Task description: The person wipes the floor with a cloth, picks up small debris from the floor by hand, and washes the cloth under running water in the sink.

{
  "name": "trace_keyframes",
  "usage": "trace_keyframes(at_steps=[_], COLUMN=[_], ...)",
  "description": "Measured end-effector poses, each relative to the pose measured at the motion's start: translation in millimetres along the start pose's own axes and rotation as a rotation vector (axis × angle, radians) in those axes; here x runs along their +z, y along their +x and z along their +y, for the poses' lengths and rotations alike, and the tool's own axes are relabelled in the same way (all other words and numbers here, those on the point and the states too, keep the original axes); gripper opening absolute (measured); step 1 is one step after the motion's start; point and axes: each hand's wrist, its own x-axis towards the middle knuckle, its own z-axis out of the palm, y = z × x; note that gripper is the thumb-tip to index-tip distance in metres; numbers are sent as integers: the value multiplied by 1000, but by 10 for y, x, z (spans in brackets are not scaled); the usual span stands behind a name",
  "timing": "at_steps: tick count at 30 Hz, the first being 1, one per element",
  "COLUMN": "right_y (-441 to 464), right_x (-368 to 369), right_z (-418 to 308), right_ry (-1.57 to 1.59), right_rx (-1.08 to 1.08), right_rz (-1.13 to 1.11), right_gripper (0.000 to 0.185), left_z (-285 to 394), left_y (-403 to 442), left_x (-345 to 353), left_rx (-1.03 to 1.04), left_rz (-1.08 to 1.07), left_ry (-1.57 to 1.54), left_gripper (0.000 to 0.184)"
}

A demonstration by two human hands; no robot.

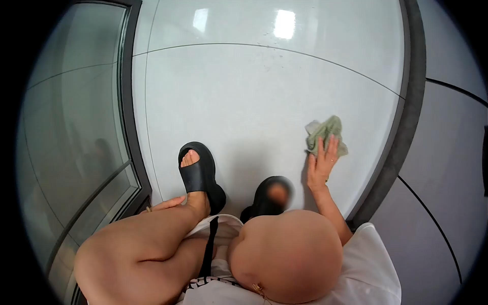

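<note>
A crumpled green-grey cloth lies on the white tiled floor to the right of my feet. My right hand is on its near edge, with the fingers stretched over the fabric and pressing it to the floor. Low on the left, my left hand shows only in part beyond my bent leg, close to the ankle. Its visible fingers look extended, and I see nothing in them; the rest is hidden by the leg.
Black slippers are on my feet as I squat. A dark-framed glass door stands along the left. A dark grey sill borders the floor on the right, with grey panels beyond. Small dark specks mark the tiles ahead.
</note>
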Motion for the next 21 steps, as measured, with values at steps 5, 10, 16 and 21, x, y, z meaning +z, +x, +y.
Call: trace_keyframes(at_steps=[5, 10, 16, 21], right_y=[661, 1503, 1878, 1041], right_x=[206, 404, 395, 44], right_z=[-485, -773, -698, -647], right_ry=[-81, -60, 161, 193], right_rx=[-50, -268, -290, -415], right_rz=[-53, 75, 201, 76], right_gripper=[58, 52, 35, 43], left_z=[159, 187, 229, 434], left_y=[-86, -220, -344, -488], left_x=[87, 119, 233, 352], left_rx=[57, 104, 149, 125], left_rz=[4, 6, -6, -56], left_ry=[-107, -197, -310, -574], left_gripper=[54, 50, 46, 43])
